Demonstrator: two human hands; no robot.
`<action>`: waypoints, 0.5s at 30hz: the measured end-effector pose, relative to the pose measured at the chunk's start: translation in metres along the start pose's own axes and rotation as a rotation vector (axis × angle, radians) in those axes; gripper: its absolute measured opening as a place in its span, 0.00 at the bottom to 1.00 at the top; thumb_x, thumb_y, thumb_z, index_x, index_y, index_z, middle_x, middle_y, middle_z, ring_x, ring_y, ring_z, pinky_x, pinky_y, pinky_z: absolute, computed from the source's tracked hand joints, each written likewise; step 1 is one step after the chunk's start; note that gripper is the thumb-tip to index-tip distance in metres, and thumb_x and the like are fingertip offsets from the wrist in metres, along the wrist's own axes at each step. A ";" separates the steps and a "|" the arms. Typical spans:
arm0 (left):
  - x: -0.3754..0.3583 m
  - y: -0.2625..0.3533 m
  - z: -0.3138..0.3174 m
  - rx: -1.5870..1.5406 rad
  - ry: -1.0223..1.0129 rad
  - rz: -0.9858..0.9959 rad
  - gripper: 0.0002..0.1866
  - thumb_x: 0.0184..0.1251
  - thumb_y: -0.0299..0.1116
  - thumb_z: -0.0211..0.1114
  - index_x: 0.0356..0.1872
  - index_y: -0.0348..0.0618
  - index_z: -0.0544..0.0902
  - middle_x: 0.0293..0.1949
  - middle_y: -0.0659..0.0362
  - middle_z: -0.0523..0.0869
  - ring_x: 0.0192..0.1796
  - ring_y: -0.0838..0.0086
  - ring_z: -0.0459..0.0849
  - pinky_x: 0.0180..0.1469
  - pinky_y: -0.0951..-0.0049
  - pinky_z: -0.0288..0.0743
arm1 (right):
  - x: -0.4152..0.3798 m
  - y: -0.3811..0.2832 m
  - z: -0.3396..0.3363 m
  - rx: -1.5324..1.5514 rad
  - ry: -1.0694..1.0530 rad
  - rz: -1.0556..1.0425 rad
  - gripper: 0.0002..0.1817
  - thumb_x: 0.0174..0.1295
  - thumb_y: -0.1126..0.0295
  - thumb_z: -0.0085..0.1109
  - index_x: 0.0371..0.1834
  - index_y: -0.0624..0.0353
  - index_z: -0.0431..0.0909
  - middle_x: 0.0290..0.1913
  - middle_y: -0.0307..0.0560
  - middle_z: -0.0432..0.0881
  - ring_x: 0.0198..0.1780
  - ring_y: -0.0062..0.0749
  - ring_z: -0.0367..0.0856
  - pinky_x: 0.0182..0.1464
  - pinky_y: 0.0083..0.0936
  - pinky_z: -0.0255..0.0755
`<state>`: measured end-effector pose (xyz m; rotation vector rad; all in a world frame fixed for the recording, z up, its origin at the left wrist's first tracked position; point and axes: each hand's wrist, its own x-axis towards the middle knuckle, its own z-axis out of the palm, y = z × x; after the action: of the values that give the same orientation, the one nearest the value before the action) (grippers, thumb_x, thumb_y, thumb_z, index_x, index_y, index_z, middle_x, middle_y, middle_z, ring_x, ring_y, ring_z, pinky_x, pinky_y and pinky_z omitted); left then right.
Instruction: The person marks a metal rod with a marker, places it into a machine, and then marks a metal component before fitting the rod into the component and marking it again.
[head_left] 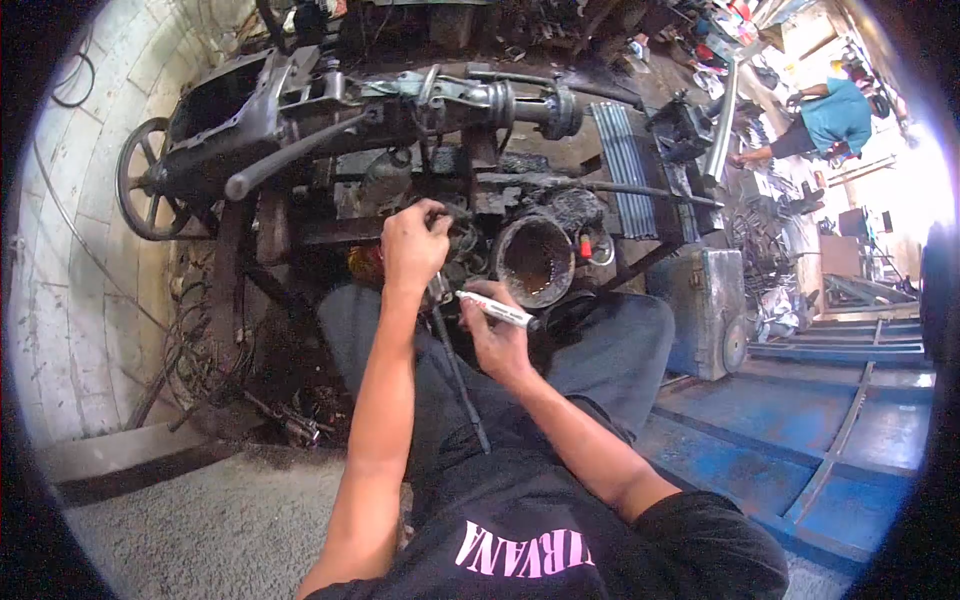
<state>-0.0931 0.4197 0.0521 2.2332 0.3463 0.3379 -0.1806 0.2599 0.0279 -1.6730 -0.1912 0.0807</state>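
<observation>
In the head view my right hand (500,345) grips a white marker pen (497,308) with a dark end, its other end pointing left toward the greasy parts. My left hand (415,245) is raised just left of it, thumb and fingers curled together over the dark machinery; anything between them is hidden. Below both hands a long dark metal rod (460,385) slants down between my knees, with a bright metal piece (440,290) at its upper end. To the right of the hands stands a round metal container (535,262) with brownish contents.
A machine (300,130) with a handwheel (150,180) and a jutting bar (295,155) spans the space ahead. Corrugated metal (622,170) and a grey-blue cabinet (700,312) stand to the right. Farther right, a person in a teal shirt (840,118) bends over cluttered parts.
</observation>
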 end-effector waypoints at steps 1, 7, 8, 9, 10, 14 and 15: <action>0.000 -0.002 0.003 0.009 -0.002 0.001 0.13 0.59 0.33 0.75 0.44 0.41 0.89 0.37 0.44 0.90 0.43 0.49 0.90 0.46 0.56 0.81 | -0.001 -0.005 0.001 0.054 0.001 0.048 0.10 0.74 0.74 0.61 0.54 0.64 0.78 0.40 0.40 0.84 0.36 0.17 0.79 0.39 0.19 0.76; -0.002 0.002 0.005 0.009 0.037 -0.093 0.14 0.61 0.34 0.74 0.43 0.38 0.83 0.33 0.47 0.89 0.40 0.47 0.88 0.44 0.52 0.79 | -0.001 -0.001 0.002 -0.005 0.000 0.020 0.10 0.74 0.71 0.60 0.54 0.63 0.79 0.40 0.40 0.84 0.35 0.18 0.79 0.40 0.20 0.76; -0.002 0.002 0.001 -0.024 0.000 -0.105 0.14 0.63 0.35 0.73 0.44 0.38 0.83 0.34 0.46 0.89 0.40 0.47 0.88 0.45 0.52 0.79 | -0.002 -0.003 0.002 -0.006 -0.010 0.060 0.10 0.75 0.71 0.60 0.54 0.63 0.79 0.40 0.40 0.84 0.35 0.18 0.79 0.40 0.19 0.76; -0.004 -0.001 0.001 -0.027 -0.004 -0.100 0.14 0.63 0.35 0.73 0.44 0.38 0.83 0.34 0.46 0.89 0.40 0.47 0.88 0.45 0.52 0.79 | -0.002 -0.006 0.002 -0.007 -0.021 0.100 0.10 0.75 0.71 0.60 0.55 0.63 0.79 0.39 0.41 0.84 0.35 0.17 0.79 0.40 0.19 0.76; -0.006 -0.006 0.001 -0.040 0.054 -0.034 0.15 0.64 0.35 0.72 0.45 0.37 0.83 0.34 0.45 0.89 0.41 0.46 0.88 0.45 0.52 0.79 | -0.002 -0.010 0.001 -0.011 -0.021 0.097 0.11 0.75 0.72 0.59 0.55 0.64 0.78 0.39 0.41 0.84 0.36 0.18 0.80 0.40 0.21 0.77; -0.014 -0.021 -0.009 -0.118 0.079 0.060 0.13 0.67 0.34 0.68 0.46 0.35 0.85 0.38 0.45 0.90 0.44 0.51 0.90 0.48 0.58 0.81 | -0.007 -0.019 0.007 0.023 0.019 0.057 0.10 0.74 0.74 0.59 0.55 0.65 0.78 0.39 0.43 0.85 0.37 0.19 0.83 0.40 0.21 0.79; -0.015 -0.022 -0.011 -0.172 0.048 0.075 0.12 0.68 0.33 0.68 0.46 0.35 0.86 0.39 0.45 0.91 0.45 0.53 0.91 0.49 0.60 0.81 | -0.011 -0.016 0.009 -0.024 0.027 0.027 0.11 0.72 0.75 0.60 0.55 0.63 0.78 0.39 0.47 0.84 0.38 0.28 0.84 0.42 0.27 0.78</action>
<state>-0.1136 0.4358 0.0403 2.0758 0.2498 0.4454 -0.1942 0.2687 0.0418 -1.6998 -0.1499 0.0759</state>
